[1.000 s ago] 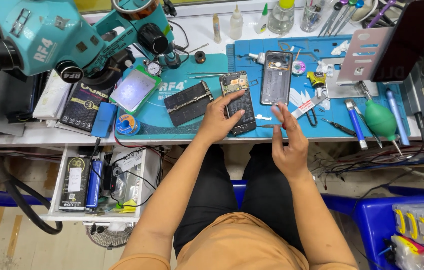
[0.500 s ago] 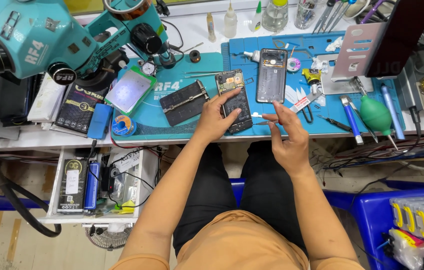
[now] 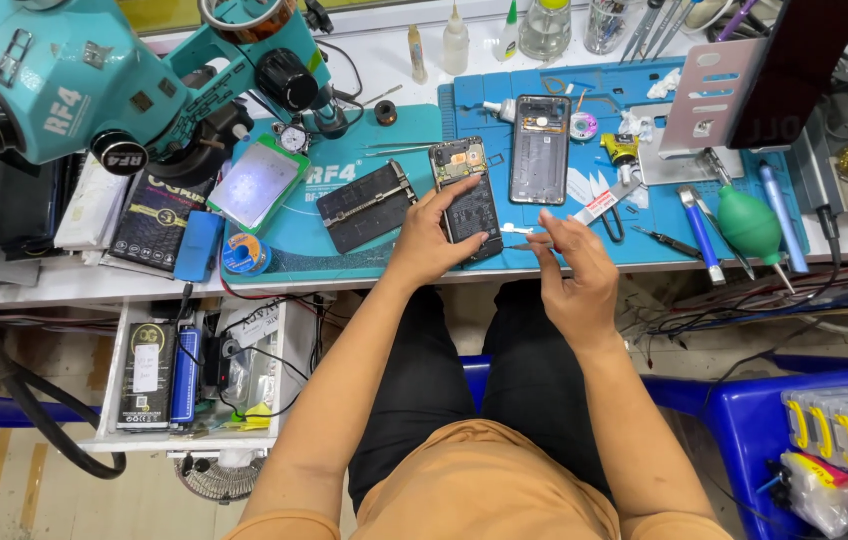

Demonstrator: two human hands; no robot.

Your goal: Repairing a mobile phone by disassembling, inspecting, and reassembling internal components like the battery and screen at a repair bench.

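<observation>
The opened phone [image 3: 464, 200] lies flat near the front edge of the worktop [image 3: 64, 285], on a smooth blue-green mat [image 3: 344, 180]. It is a thin dark rectangle with its back off, so small shiny parts show at its top end. The left hand [image 3: 432, 240] rests on it, with the fingers [image 3: 459, 190] spread along its left side and the thumb pressed on its lower end, holding it down.

Just to the right, the right hand [image 3: 569, 275] pinches thin metal tweezers [image 3: 524, 245] between thumb and first finger; the tips point left, close to the phone's lower corner (too small to tell if they touch).

Half a second ago the right hand lay a bit lower, with its fingers looser. Now it is tighter around the tweezers and nearer the phone. The left hand has stayed put.

Behind the phone lies a second phone shell [image 3: 540, 148], long and dark with a pale rim. A black flat clamp plate [image 3: 366, 207] sits to the left. A green rubber blower [image 3: 749, 222], round like a pear, lies toward the right edge. A big teal microscope [image 3: 94, 80] stands over the back left corner.
</observation>
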